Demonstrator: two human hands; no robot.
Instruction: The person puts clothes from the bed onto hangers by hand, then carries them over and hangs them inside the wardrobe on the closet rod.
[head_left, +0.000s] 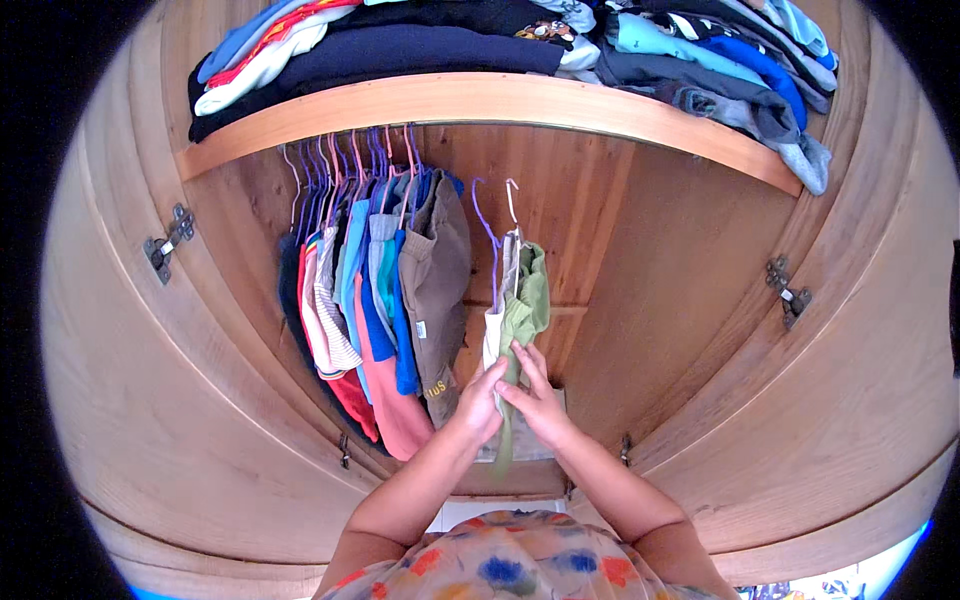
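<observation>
Your left hand (482, 402) and right hand (537, 400) meet at the lower part of a soft green garment (527, 305) hanging in a wooden wardrobe (680, 300); fingers of both close on its limp cloth, the right fingers (532, 362) laid up along the fold. It hangs from a white hanger (512, 200), just beside a pale garment (494, 335) on a purple hanger (485, 215), right of centre under the shelf (480, 100). Left of these, apart, a tight row of hung clothes (375, 300): striped, blue, pink, red, and a tan piece, on thin lilac and pink hangers. Shelf is smooth light wood, bowed by the lens, stacked with folded clothes (500, 35), dark navy, white, teal, grey; one grey piece droops over its right end. Metal hinges (168, 243) on both side panels. The green garment's hem is hidden behind your hands; the rail is hard to make out.
</observation>
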